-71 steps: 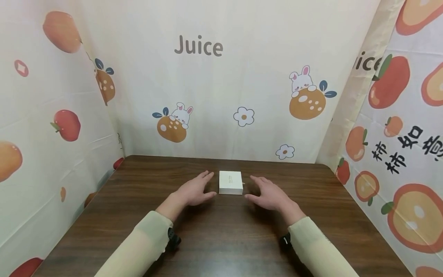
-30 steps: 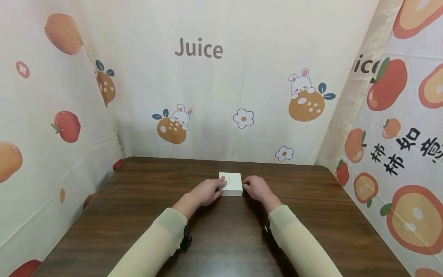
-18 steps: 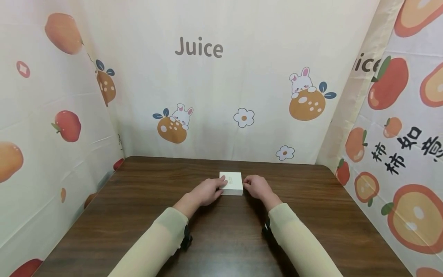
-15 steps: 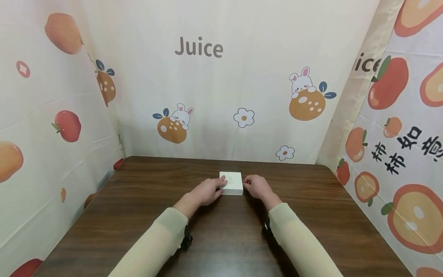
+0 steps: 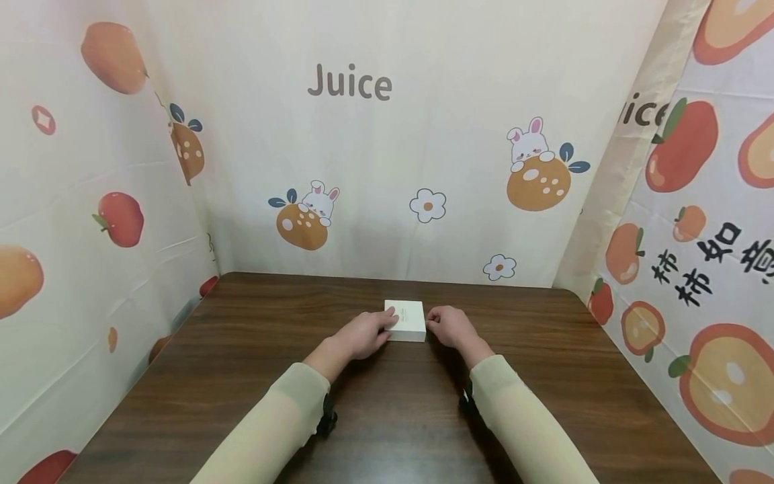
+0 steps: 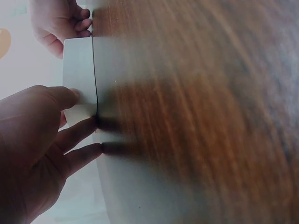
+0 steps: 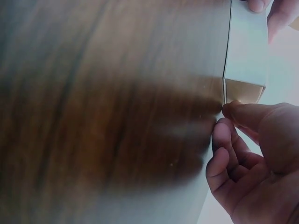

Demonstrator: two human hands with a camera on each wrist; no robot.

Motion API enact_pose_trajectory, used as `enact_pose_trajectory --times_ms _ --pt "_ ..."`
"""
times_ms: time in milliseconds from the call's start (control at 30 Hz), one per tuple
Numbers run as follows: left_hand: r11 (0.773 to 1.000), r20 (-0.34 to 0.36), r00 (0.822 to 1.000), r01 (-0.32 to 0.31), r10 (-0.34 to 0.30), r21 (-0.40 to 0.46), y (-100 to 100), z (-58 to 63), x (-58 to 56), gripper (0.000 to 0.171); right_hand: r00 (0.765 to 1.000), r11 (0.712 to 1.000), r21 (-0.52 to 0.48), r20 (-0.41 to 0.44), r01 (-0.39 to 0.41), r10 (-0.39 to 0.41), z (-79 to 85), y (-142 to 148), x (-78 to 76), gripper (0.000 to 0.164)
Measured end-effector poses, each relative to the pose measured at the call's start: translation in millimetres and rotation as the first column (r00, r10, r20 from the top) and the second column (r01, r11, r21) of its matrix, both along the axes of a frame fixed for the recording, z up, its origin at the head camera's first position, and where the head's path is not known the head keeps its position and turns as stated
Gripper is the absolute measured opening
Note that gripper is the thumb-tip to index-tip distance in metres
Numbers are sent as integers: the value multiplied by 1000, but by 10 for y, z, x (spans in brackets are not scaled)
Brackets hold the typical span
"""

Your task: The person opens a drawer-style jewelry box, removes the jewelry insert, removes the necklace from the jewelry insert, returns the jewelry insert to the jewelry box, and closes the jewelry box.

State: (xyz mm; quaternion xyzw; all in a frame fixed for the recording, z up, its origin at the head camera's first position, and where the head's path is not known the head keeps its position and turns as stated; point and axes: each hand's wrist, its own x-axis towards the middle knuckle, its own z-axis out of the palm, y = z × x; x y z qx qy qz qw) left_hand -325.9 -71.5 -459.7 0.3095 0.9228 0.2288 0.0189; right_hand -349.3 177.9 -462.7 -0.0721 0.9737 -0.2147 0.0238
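A small white box (image 5: 406,316) with faint gold print on top lies flat near the far edge of the brown wooden table. My left hand (image 5: 361,334) grips its left end, thumb on the near side and a finger over the top; in the left wrist view, other fingers (image 6: 86,156) touch the tabletop. At the opposite end, my right hand (image 5: 450,327) has thumb and forefinger pinched together against the box's tan end face (image 7: 243,90). The small pull tab there is hidden by these fingers. The remaining right fingers are curled.
The dark wood-grain table (image 5: 387,417) spreads toward me and to both sides. A cream curtain (image 5: 375,148) printed with fruit and rabbits hangs behind it, with more printed cloth at left and right. Dark wrist cameras (image 5: 326,415) sit under the sleeves.
Both hands were apart from the box with fingers spread; they moved inward. The left took hold of the box, and the right pinched at its tab. Over the last second they have barely moved.
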Motion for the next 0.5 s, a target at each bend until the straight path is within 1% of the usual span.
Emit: enact_pose_trajectory --times_ms 167,500 --pt "1000 -1 1000 -4 4 0 4 5 4 46 1000 1000 0 12 12 -12 1 11 0 15" --pt "1000 -10 1000 -9 9 1 4 7 12 46 1000 1000 28 -2 7 -7 -1 45 -6 14"
